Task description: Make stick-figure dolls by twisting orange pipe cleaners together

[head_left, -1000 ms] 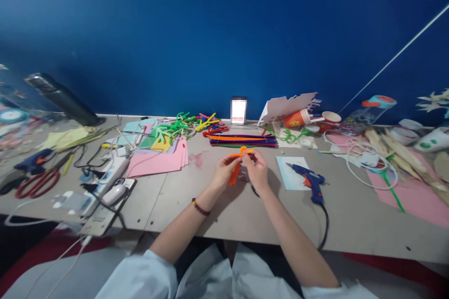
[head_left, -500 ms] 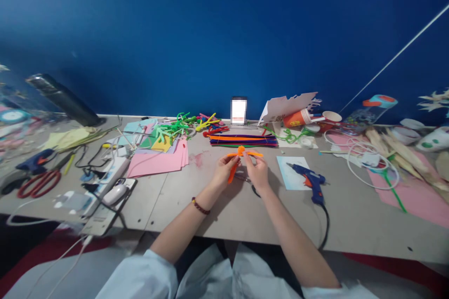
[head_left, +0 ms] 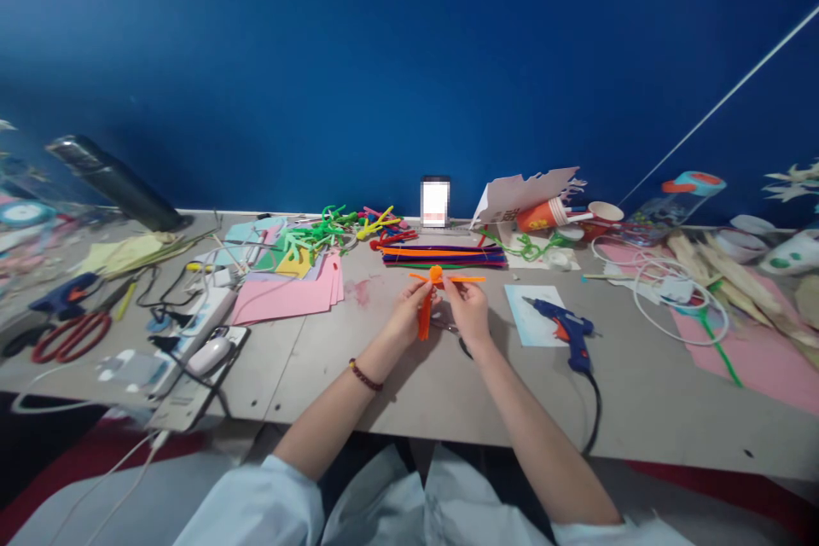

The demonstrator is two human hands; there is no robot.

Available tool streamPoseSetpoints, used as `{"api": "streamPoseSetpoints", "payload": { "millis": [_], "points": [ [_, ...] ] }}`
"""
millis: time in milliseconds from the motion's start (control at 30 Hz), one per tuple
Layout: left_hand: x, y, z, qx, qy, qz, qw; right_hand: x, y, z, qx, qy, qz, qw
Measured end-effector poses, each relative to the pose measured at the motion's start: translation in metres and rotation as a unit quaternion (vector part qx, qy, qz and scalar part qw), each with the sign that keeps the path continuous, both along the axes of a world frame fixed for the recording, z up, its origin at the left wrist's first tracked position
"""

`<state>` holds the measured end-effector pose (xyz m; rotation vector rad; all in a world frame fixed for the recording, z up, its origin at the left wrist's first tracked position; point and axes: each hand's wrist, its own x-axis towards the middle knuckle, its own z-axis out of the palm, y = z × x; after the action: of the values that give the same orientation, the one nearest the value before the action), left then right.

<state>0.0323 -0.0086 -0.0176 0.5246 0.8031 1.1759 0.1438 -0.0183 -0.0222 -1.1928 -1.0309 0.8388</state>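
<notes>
Between my two hands is an orange pipe-cleaner figure (head_left: 436, 275) with a round knob on top, strands out to each side and a bundle hanging down. My left hand (head_left: 413, 309) is closed on its left side, near the hanging strands. Fingers of my right hand (head_left: 469, 311) pinch it just right of the knob, and one strand sticks out past them. Under the hands lies a pair of scissors (head_left: 465, 347), mostly hidden by my right hand. Just beyond lies a bundle of purple, orange and red pipe cleaners (head_left: 444, 255).
A blue hot glue gun (head_left: 563, 324) rests on a light blue card (head_left: 521, 328) at right. Pink paper (head_left: 281, 299), a power strip (head_left: 203, 324) and red-handled scissors (head_left: 72, 337) lie left. Behind stand a phone (head_left: 436, 203) and tipped paper cups (head_left: 543, 216).
The orange figure has turned slightly in my fingers: its side strands now lie more level and its hanging bundle points straighter down. Both arms stay nearly in place.
</notes>
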Motion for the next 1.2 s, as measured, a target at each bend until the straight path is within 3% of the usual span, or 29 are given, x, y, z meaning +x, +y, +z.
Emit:
{"api": "streamPoseSetpoints", "payload": {
  "millis": [200,500,667,800,1033,1200],
  "points": [
    [-0.001,0.001,0.000,-0.025,-0.027,-0.054,0.998,0.003,0.005,-0.001,-0.057,0.093,0.002,0.994],
    [0.001,0.000,-0.002,-0.008,-0.053,-0.039,0.998,-0.003,0.005,-0.002,-0.056,0.145,0.018,0.988],
    [-0.002,0.000,-0.002,0.021,-0.043,-0.067,0.997,0.002,0.008,-0.002,-0.090,0.183,0.050,0.978],
    [-0.004,0.000,0.000,0.010,-0.022,-0.071,0.997,0.005,0.010,-0.001,-0.094,0.170,0.066,0.979],
    [-0.006,0.000,0.007,0.029,0.010,-0.081,0.996,0.007,0.006,0.001,-0.032,0.073,0.006,0.997],
    [-0.014,0.004,0.009,0.028,0.053,-0.058,0.996,0.006,0.005,0.003,-0.018,0.013,0.043,0.999]
  ]
}}
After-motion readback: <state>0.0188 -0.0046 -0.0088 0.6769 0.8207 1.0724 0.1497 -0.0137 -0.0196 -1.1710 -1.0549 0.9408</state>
